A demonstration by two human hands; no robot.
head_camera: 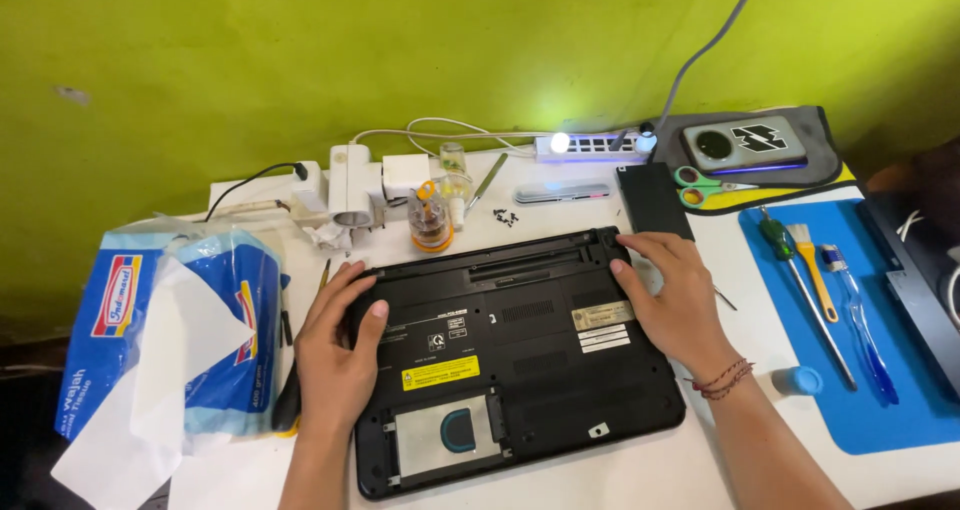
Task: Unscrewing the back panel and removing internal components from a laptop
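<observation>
Bracing an upturned black laptop (515, 355) from both sides, the hands lie flat and open on its underside rather than closed round anything; the left hand (338, 355) is spread over the laptop's left edge with its thumb on the base panel, the right hand (672, 305) rests on the far right corner with its fingertips along the rear edge near the empty battery slot (530, 263); the laptop sits bottom-up in the middle of the white worktop (620, 475), its near edge toward the person, a small cover already off so that a silver drive bay (447, 437) shows at the near left; by the look of it the step in hand is opening up the base, with the battery out and the hands steadying or feeling along the rear edge; loose dark screws (505, 216) lie just behind the laptop, and a green-handled screwdriver (805, 290) lies on a blue mat (850, 410) to the right of the laptop, beside a small brush (815, 270) and a blue toothbrush (860, 320); the next move would seem to call for one hand to leave the casing and fetch that driver, or for both to press and slide a panel free evenly, without tipping the machine; left of the laptop stands a blue and white tissue pack (180, 320); behind it are a power strip (590, 148) and scissors (705, 185)
</observation>
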